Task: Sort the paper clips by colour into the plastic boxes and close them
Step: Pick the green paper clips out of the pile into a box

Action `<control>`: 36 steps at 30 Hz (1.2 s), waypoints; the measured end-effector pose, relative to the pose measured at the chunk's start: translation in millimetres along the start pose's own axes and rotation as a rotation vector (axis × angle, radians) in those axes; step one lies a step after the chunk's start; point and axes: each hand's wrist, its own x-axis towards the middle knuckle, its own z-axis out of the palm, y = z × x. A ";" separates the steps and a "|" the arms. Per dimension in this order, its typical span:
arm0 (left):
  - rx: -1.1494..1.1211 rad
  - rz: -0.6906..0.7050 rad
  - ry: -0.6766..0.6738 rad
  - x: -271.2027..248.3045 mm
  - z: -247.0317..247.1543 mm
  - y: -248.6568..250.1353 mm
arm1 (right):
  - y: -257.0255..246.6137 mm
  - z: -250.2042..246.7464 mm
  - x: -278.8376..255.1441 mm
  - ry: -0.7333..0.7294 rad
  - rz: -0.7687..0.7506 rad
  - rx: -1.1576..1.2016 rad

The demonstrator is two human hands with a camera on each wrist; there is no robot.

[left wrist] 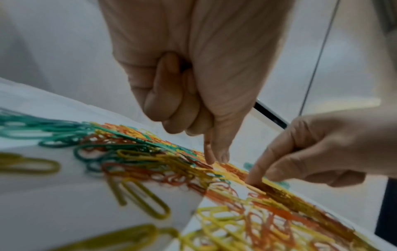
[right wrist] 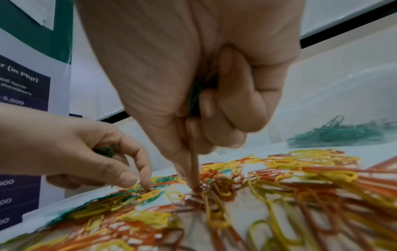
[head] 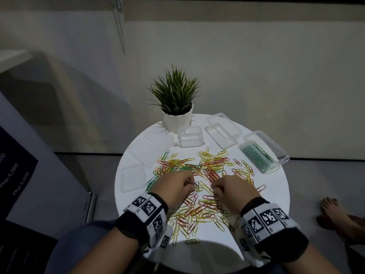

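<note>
- Left hand (head: 173,185): curled round green clips, forefinger on paper clips (head: 199,173).
- Right hand (head: 232,187): likewise.
- Table (head: 276,194): bare rim right.

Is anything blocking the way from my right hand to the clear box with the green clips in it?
Nothing visible does. The clear plastic box holding green paper clips lies open beyond the right hand, its lid swung back; only flat loose red and yellow clips lie on the white round table between them.
</note>
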 end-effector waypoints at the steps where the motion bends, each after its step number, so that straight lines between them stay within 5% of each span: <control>1: -0.011 -0.001 0.007 -1.7 -0.8 -1.4 | 0.8 -2.6 0.2 -0.003 0.024 0.013; 11: 0.032 0.004 -0.041 -8.9 2.4 -11.6 | -31.5 -1.4 24.9 -0.024 0.096 0.150; 19: 0.073 0.020 0.093 7.7 -7.6 -8.4 | -38.2 11.3 45.0 -0.045 0.200 0.004; 26: 0.243 0.183 -0.127 29.1 -14.4 1.2 | -29.8 9.6 42.0 -0.053 0.224 0.016; 36: 0.213 0.145 -0.074 30.9 -7.5 -0.9 | -42.2 4.8 36.2 -0.133 0.186 -0.010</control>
